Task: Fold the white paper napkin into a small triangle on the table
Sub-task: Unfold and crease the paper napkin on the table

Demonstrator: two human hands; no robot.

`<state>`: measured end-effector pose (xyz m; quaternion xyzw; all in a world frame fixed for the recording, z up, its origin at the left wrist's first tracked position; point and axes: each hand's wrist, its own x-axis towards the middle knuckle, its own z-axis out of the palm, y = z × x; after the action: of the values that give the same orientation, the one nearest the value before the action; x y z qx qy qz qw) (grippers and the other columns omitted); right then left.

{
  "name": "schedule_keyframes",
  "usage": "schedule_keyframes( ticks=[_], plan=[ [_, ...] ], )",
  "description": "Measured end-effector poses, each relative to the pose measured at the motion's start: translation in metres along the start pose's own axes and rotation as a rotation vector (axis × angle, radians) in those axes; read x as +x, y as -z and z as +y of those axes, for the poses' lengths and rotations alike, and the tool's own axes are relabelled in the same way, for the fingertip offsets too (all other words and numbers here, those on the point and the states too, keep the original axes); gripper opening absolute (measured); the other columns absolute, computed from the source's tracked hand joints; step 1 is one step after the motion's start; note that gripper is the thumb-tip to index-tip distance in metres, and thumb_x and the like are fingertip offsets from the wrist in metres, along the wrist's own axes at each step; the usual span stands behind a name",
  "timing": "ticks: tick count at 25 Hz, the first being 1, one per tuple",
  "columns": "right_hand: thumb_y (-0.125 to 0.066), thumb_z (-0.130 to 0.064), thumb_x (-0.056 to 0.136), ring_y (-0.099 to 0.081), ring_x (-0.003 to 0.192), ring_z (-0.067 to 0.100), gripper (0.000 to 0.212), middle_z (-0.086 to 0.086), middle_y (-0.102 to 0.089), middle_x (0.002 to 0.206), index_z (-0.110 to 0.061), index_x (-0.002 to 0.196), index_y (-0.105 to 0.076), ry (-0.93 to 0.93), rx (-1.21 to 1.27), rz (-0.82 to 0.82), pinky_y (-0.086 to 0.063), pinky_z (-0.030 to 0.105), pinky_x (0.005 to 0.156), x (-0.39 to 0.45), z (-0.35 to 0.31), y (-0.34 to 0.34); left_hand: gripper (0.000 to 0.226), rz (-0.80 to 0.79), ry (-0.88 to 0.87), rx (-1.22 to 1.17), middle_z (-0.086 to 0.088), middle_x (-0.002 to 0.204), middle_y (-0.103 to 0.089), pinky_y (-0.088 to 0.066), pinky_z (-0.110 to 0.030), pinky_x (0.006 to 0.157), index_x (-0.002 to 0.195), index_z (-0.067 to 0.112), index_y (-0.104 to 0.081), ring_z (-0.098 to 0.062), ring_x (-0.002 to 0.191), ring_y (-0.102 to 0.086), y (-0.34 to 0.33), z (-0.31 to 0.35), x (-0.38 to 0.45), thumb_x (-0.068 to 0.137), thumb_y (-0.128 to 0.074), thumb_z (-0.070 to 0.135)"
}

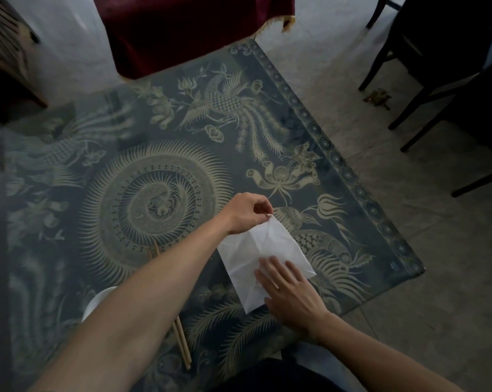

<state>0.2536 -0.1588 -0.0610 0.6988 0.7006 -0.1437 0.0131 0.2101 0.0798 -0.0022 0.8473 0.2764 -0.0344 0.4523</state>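
Observation:
The white paper napkin (263,251) lies creased on the patterned table (160,176), near its front right part. My left hand (246,212) pinches the napkin's far corner between thumb and fingers and holds that corner slightly raised. My right hand (288,290) lies flat on the napkin's near end with fingers spread, pressing it down. The near part of the napkin is hidden under that hand.
Wooden chopsticks (182,346) and a white dish (97,304) lie under my left forearm. A dark red cloth-covered seat (188,32) stands beyond the table. Dark chair legs (425,89) stand at the right on the floor. The table's right corner (420,268) is close to the napkin.

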Motion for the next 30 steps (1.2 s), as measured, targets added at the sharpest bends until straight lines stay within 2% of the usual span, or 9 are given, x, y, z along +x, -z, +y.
schedule_keyframes(
  ticks=[3, 5, 7, 9, 12, 15, 20, 25, 30],
  plan=[
    [-0.045, -0.041, 0.097, -0.013, 0.147, 0.033, 0.065, 0.014, -0.016, 0.160, -0.015, 0.152, -0.023, -0.034, 0.027, -0.040, -0.017, 0.054, 0.116, 0.003, -0.001, 0.001, 0.008, 0.011, -0.021, -0.003, 0.008, 0.084, -0.070, -0.045, -0.010, 0.073, 0.090, 0.019, -0.073, -0.003, 0.079, -0.063, 0.004, 0.004, -0.014, 0.084, -0.073, 0.013],
    [-0.052, -0.040, 0.094, -0.025, 0.144, 0.033, 0.064, 0.015, -0.028, 0.157, -0.013, 0.149, -0.034, -0.001, -0.018, 0.005, -0.026, 0.055, 0.113, 0.001, -0.002, 0.003, 0.009, 0.027, -0.065, 0.024, 0.006, 0.087, -0.069, -0.045, -0.008, 0.072, 0.091, 0.018, -0.072, -0.007, 0.081, -0.064, 0.005, 0.006, -0.029, 0.084, -0.072, 0.012],
    [-0.062, -0.039, 0.088, -0.041, 0.136, 0.031, 0.061, 0.014, -0.044, 0.149, -0.011, 0.141, -0.048, 0.062, -0.045, 0.046, -0.040, 0.053, 0.106, -0.003, -0.006, 0.003, 0.010, 0.043, -0.108, 0.043, 0.003, 0.090, -0.070, -0.049, -0.017, 0.076, 0.091, 0.017, -0.072, -0.010, 0.084, -0.064, 0.003, 0.007, -0.046, 0.084, -0.071, 0.010],
    [-0.064, -0.036, 0.086, -0.047, 0.132, 0.030, 0.057, 0.012, -0.050, 0.144, -0.011, 0.136, -0.054, 0.117, -0.043, 0.101, -0.046, 0.050, 0.102, -0.009, -0.011, 0.000, 0.011, 0.042, -0.143, 0.064, 0.003, 0.091, -0.069, -0.051, -0.026, 0.078, 0.092, 0.016, -0.072, -0.012, 0.084, -0.064, -0.001, 0.006, -0.063, 0.085, -0.070, 0.009],
    [-0.053, -0.034, 0.090, -0.047, 0.132, 0.029, 0.051, 0.012, -0.051, 0.143, -0.011, 0.135, -0.055, 0.143, -0.063, 0.128, -0.045, 0.048, 0.102, -0.017, -0.015, -0.006, 0.011, 0.072, -0.177, 0.111, 0.002, 0.093, -0.068, -0.053, -0.033, 0.078, 0.094, 0.015, -0.071, -0.013, 0.085, -0.062, -0.009, 0.002, -0.084, 0.085, -0.070, 0.009],
    [-0.046, -0.035, 0.092, -0.046, 0.132, 0.030, 0.052, 0.012, -0.049, 0.145, -0.011, 0.137, -0.053, 0.139, -0.084, 0.127, -0.044, 0.048, 0.103, -0.024, -0.014, -0.010, 0.010, 0.148, -0.235, 0.165, 0.005, 0.092, -0.069, -0.053, -0.034, 0.075, 0.091, 0.016, -0.072, -0.011, 0.084, -0.062, -0.023, -0.001, -0.103, 0.084, -0.072, 0.010],
    [-0.058, -0.033, 0.087, -0.045, 0.133, 0.032, 0.058, 0.013, -0.049, 0.144, -0.008, 0.139, -0.050, 0.109, -0.051, 0.119, -0.041, 0.051, 0.105, -0.029, -0.018, -0.008, 0.009, 0.191, -0.272, 0.245, 0.003, 0.095, -0.068, -0.053, -0.037, 0.073, 0.092, 0.016, -0.071, -0.018, 0.086, -0.063, -0.048, -0.010, -0.130, 0.085, -0.071, 0.013],
    [-0.051, -0.032, 0.091, -0.039, 0.137, 0.030, 0.062, 0.010, -0.042, 0.150, -0.010, 0.147, -0.036, 0.065, 0.012, 0.131, -0.033, 0.048, 0.112, -0.031, -0.023, -0.008, 0.012, 0.249, -0.317, 0.387, 0.002, 0.090, -0.067, -0.052, -0.033, 0.064, 0.093, 0.019, -0.069, -0.020, 0.076, -0.063, -0.069, -0.023, -0.156, 0.083, -0.074, 0.015],
    [-0.066, -0.029, 0.085, -0.049, 0.129, 0.032, 0.057, 0.013, -0.054, 0.139, -0.007, 0.136, -0.053, 0.036, -0.014, 0.189, -0.042, 0.049, 0.105, -0.036, -0.021, -0.010, 0.011, 0.385, -0.177, 0.266, 0.002, 0.091, -0.065, -0.053, -0.033, 0.066, 0.095, 0.019, -0.068, -0.017, 0.084, -0.061, -0.069, -0.023, -0.149, 0.086, -0.071, 0.013]
  ],
)
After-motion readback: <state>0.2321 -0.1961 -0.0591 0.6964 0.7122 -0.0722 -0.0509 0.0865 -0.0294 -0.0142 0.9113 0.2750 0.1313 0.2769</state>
